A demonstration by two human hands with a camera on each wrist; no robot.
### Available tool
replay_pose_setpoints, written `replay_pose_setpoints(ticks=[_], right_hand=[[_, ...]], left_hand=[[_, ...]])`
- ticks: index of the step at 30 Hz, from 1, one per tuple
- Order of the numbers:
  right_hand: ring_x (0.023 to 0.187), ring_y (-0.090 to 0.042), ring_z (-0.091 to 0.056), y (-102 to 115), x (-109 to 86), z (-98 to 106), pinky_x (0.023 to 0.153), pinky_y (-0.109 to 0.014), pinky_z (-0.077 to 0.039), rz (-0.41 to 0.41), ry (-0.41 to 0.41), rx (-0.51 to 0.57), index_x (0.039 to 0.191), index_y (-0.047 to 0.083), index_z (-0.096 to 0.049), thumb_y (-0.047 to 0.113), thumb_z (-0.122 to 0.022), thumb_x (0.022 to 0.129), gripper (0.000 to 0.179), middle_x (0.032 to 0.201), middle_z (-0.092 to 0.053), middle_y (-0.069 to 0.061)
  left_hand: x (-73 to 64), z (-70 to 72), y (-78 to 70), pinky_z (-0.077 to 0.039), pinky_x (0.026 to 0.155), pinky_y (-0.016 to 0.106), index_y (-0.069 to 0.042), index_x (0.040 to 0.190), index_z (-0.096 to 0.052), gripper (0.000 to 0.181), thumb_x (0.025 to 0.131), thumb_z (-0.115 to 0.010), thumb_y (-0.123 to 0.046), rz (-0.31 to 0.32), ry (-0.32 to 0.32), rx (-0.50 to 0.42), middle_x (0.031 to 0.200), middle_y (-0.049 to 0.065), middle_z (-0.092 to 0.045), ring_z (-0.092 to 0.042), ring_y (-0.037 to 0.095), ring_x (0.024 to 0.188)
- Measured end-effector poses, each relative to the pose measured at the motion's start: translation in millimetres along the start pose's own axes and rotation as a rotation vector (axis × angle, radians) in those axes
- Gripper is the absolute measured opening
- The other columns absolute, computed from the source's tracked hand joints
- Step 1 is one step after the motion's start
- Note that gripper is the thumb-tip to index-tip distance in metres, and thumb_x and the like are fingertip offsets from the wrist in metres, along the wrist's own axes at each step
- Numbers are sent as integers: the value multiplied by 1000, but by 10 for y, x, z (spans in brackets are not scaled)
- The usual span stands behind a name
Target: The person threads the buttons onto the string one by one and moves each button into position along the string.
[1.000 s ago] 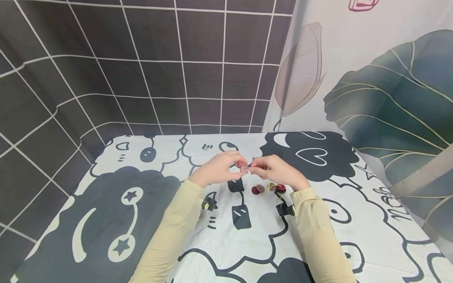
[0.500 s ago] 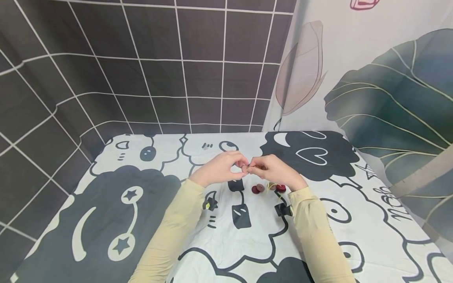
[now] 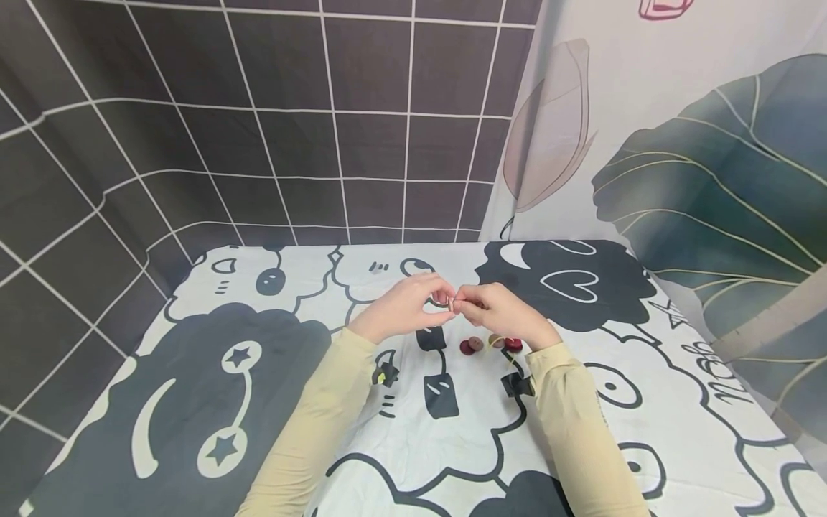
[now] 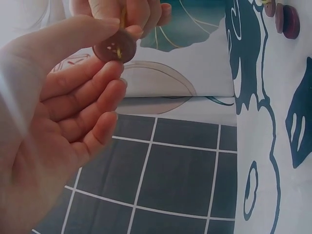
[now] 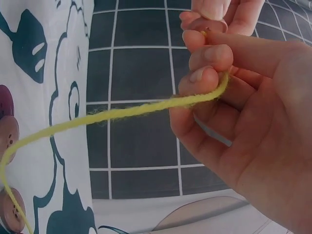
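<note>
A round brownish-pink button [image 4: 114,47] is pinched between the thumb and fingers of my left hand [image 3: 413,301], held above the patterned cloth. Yellow yarn [image 5: 131,112] shows at the button's holes on the face seen in the left wrist view. My right hand [image 3: 500,310] pinches at the button's other side with thumb and forefinger, right against the left fingertips. From the right hand's curled fingers the yarn runs down toward the loose buttons. In the head view the held button is nearly edge-on and mostly covered by fingers.
On the white cloth [image 3: 413,431] with black cartoon drawings lie a dark red button [image 3: 466,347], a pinkish button [image 3: 475,343] and more buttons [image 3: 513,345] near the right wrist, with yarn across them. A dark grid-patterned curtain [image 3: 368,143] hangs behind.
The button has turned from facing the head camera to nearly edge-on. My right hand has come slightly left, against the left fingertips. The loose buttons have stayed in place.
</note>
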State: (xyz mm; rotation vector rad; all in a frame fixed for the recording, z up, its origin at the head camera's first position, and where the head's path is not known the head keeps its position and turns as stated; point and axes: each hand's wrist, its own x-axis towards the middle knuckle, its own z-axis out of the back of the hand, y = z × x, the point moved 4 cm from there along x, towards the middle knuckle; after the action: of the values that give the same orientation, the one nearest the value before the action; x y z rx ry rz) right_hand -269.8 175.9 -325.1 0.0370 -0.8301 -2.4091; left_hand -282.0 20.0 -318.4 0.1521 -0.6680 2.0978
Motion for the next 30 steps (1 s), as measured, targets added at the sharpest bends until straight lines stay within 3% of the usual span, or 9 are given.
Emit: replay_pose_setpoints(ticks=[6, 12, 18, 24, 30], right_hand=[[55, -9, -43, 17, 5, 10, 57, -24, -37, -80, -13, 49, 76, 12, -54, 24, -45, 103, 31, 61, -48, 4], [54, -9, -42, 49, 4, 30, 54, -23, -34, -79, -54, 30, 74, 12, -55, 25, -55, 98, 27, 59, -46, 6], [52, -8, -41, 16, -2, 42, 53, -23, -35, -89, -86, 39, 78, 12, -59, 23, -54, 98, 23, 60, -47, 5], [50, -6, -39, -44, -19, 70, 51, -23, -34, -115, -118, 77, 84, 13, -63, 23, -52, 99, 21, 60, -47, 5], [51, -6, -40, -30, -15, 70, 53, -23, -36, -93, -100, 75, 85, 11, -62, 21, -52, 99, 20, 60, -47, 5]], left_hand=[[13, 19, -19, -50, 83, 26, -8, 102, -65, 20, 85, -72, -17, -41, -81, 41, 90, 2, -63, -59, 15, 87], [16, 12, -32, -49, 82, 27, -9, 101, -66, 20, 84, -74, -17, -64, -129, 43, 88, 1, -63, -58, 14, 86], [15, 11, -31, -49, 84, 28, -9, 103, -64, 22, 84, -74, -15, -53, -148, 34, 92, 2, -63, -59, 15, 89], [17, 24, -34, -50, 86, 29, -10, 97, -64, 11, 88, -69, -11, -43, -169, 14, 93, 2, -66, -61, 16, 91], [17, 22, -41, -51, 83, 29, -8, 92, -65, 5, 92, -65, -13, -22, -139, 31, 90, 2, -67, -62, 16, 88]])
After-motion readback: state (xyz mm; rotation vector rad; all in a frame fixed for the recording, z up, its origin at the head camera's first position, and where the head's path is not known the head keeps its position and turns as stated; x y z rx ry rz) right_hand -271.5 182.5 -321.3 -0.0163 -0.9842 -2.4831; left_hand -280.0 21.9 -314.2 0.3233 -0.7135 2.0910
